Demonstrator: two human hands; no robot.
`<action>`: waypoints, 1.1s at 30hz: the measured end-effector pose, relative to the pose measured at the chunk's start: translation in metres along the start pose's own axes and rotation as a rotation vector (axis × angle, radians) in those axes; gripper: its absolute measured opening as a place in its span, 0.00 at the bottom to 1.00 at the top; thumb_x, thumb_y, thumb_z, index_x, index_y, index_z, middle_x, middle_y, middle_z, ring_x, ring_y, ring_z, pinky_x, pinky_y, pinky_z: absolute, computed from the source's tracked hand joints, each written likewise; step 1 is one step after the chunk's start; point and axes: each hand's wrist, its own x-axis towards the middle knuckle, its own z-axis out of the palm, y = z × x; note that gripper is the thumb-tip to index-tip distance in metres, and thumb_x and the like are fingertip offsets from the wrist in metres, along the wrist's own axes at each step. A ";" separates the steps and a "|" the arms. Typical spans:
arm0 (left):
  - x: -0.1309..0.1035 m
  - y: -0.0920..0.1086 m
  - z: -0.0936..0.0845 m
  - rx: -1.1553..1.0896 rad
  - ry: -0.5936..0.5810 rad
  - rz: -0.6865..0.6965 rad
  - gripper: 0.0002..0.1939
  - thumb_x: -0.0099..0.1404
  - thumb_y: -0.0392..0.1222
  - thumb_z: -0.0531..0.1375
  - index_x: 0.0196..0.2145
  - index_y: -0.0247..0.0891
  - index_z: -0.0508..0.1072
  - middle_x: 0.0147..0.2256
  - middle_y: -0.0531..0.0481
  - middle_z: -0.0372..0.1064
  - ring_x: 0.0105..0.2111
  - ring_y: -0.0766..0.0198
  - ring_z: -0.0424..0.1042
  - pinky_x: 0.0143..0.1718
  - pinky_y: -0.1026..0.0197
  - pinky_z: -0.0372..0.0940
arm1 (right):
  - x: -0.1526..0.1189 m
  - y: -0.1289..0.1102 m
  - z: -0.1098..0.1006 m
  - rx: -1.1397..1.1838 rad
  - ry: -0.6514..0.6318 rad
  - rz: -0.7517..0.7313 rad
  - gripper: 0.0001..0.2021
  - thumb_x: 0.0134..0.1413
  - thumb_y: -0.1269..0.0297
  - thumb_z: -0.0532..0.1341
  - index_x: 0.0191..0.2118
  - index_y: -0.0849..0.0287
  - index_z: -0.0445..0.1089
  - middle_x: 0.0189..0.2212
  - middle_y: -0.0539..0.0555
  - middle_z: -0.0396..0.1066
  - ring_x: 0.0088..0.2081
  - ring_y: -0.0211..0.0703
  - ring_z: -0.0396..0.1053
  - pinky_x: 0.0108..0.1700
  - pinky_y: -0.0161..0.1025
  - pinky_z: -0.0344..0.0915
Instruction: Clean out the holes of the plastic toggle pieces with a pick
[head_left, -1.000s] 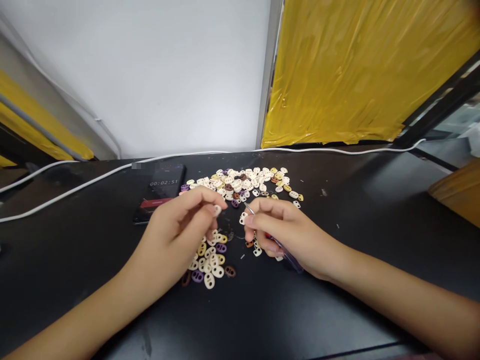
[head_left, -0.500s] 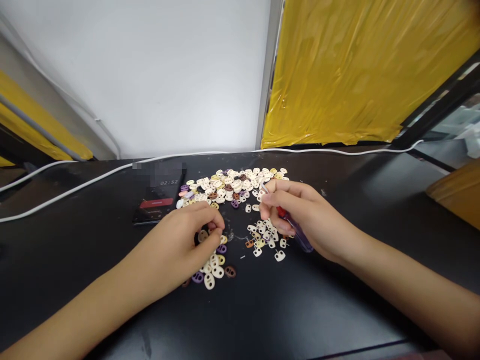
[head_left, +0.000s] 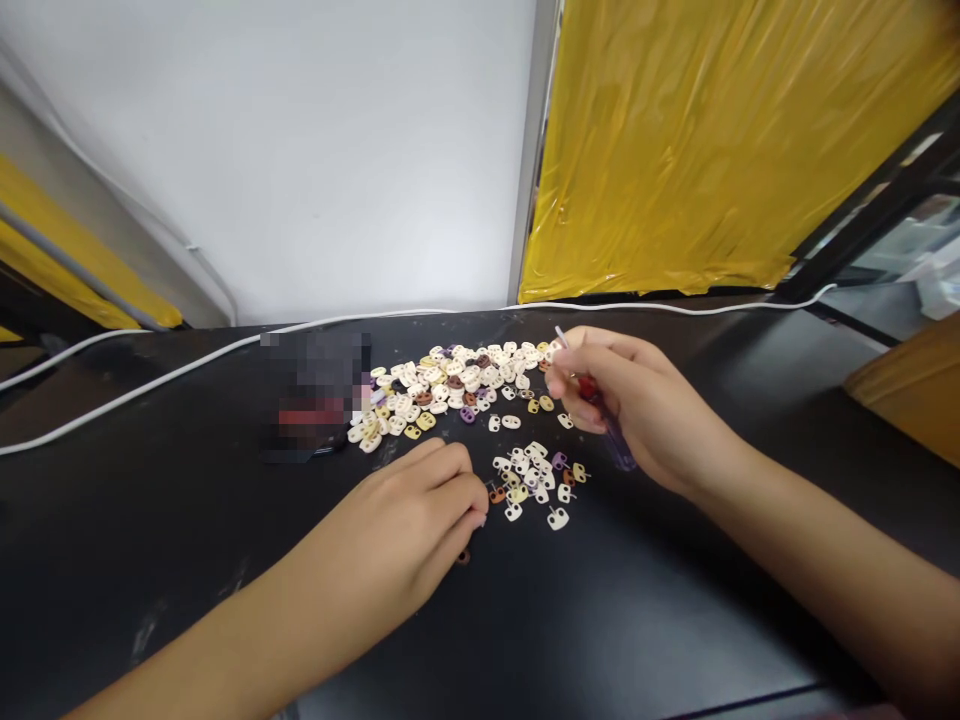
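My right hand (head_left: 637,400) is closed around a screwdriver (head_left: 618,445) with a see-through purple and red handle. Its metal shaft sticks out past my fingertips, up and to the left. My left hand (head_left: 420,510) is low over the black table, thumb and fingers pressed together; whatever they may hold is hidden. Just right of those fingers lies a small group of cream, brown and purple two-holed pieces with thin pins (head_left: 534,470). A brown oval piece (head_left: 463,557) peeks out under my left hand. Behind both hands spreads a larger pile of button-like oval pieces (head_left: 442,385).
A dark phone (head_left: 311,415), partly blurred out, lies left of the large pile. A white cable (head_left: 420,314) runs along the table's back edge, below a white panel (head_left: 375,150) and yellow plastic sheeting (head_left: 660,150). A cardboard box (head_left: 911,390) stands at the right.
My left hand has moved right and slightly nearer, now covering most of the near oval pieces. My right hand has shifted up and right with the screwdriver, away from the pinned pieces.
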 end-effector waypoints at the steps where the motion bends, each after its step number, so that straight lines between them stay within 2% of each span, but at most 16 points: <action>1: 0.001 0.001 0.000 0.029 -0.012 0.001 0.14 0.73 0.31 0.50 0.34 0.36 0.73 0.33 0.47 0.64 0.34 0.56 0.64 0.35 0.54 0.62 | 0.002 -0.001 -0.002 -0.010 0.021 -0.009 0.11 0.58 0.71 0.58 0.24 0.60 0.63 0.24 0.48 0.67 0.18 0.29 0.54 0.20 0.33 0.47; 5: 0.002 0.006 -0.001 0.110 -0.057 -0.007 0.15 0.72 0.29 0.48 0.32 0.35 0.72 0.33 0.45 0.63 0.34 0.54 0.63 0.34 0.52 0.62 | 0.007 0.001 -0.008 -0.049 0.063 -0.024 0.11 0.57 0.71 0.58 0.24 0.60 0.64 0.23 0.48 0.65 0.18 0.29 0.53 0.20 0.34 0.47; 8: 0.001 0.007 -0.003 0.042 -0.043 -0.011 0.16 0.73 0.31 0.47 0.33 0.36 0.71 0.33 0.47 0.63 0.34 0.55 0.63 0.36 0.52 0.62 | 0.009 0.005 -0.009 -0.061 0.067 -0.023 0.11 0.57 0.71 0.59 0.23 0.60 0.63 0.20 0.47 0.63 0.18 0.30 0.53 0.20 0.34 0.47; 13: -0.001 0.007 -0.004 -0.039 0.007 -0.065 0.07 0.71 0.34 0.54 0.36 0.38 0.71 0.36 0.49 0.65 0.38 0.56 0.65 0.39 0.52 0.62 | 0.010 0.005 -0.009 -0.071 0.051 -0.032 0.11 0.56 0.70 0.60 0.23 0.59 0.64 0.20 0.46 0.62 0.18 0.30 0.52 0.20 0.34 0.47; 20: 0.005 0.014 0.004 0.146 -0.079 -0.064 0.13 0.72 0.31 0.49 0.34 0.34 0.71 0.35 0.44 0.66 0.37 0.52 0.65 0.37 0.49 0.63 | 0.011 0.008 -0.010 -0.086 0.035 -0.054 0.11 0.57 0.68 0.61 0.24 0.59 0.64 0.20 0.45 0.62 0.18 0.30 0.53 0.21 0.34 0.48; 23: 0.006 0.014 0.004 0.204 -0.074 -0.035 0.14 0.73 0.30 0.47 0.34 0.34 0.70 0.35 0.43 0.65 0.35 0.52 0.64 0.36 0.49 0.63 | 0.014 0.011 -0.012 -0.100 0.023 -0.053 0.10 0.56 0.67 0.61 0.24 0.59 0.64 0.21 0.46 0.63 0.18 0.30 0.53 0.20 0.34 0.48; 26: 0.007 0.006 -0.005 0.159 0.026 -0.002 0.13 0.73 0.31 0.47 0.34 0.36 0.67 0.35 0.45 0.65 0.35 0.55 0.64 0.37 0.51 0.63 | 0.016 0.014 -0.014 -0.172 0.009 -0.045 0.09 0.56 0.67 0.60 0.26 0.59 0.64 0.22 0.46 0.66 0.18 0.29 0.52 0.20 0.33 0.48; 29: 0.011 -0.013 -0.018 0.182 0.212 -0.011 0.10 0.74 0.35 0.48 0.34 0.38 0.64 0.35 0.47 0.64 0.37 0.56 0.64 0.40 0.52 0.61 | 0.018 0.018 -0.016 -0.309 -0.005 -0.072 0.07 0.56 0.66 0.60 0.28 0.58 0.64 0.23 0.47 0.70 0.19 0.31 0.54 0.21 0.33 0.49; 31: 0.015 -0.028 -0.022 0.216 0.258 -0.028 0.09 0.73 0.36 0.49 0.34 0.39 0.64 0.35 0.48 0.65 0.37 0.56 0.64 0.41 0.51 0.61 | 0.019 0.020 -0.018 -0.423 -0.005 -0.114 0.05 0.57 0.66 0.59 0.31 0.57 0.64 0.22 0.47 0.71 0.18 0.32 0.55 0.22 0.33 0.50; 33: 0.019 -0.042 -0.022 0.217 0.240 -0.027 0.09 0.72 0.37 0.50 0.34 0.39 0.65 0.34 0.48 0.65 0.36 0.56 0.64 0.41 0.52 0.61 | 0.020 0.022 -0.019 -0.510 -0.007 -0.163 0.04 0.59 0.66 0.58 0.33 0.56 0.63 0.22 0.47 0.73 0.18 0.32 0.55 0.23 0.34 0.51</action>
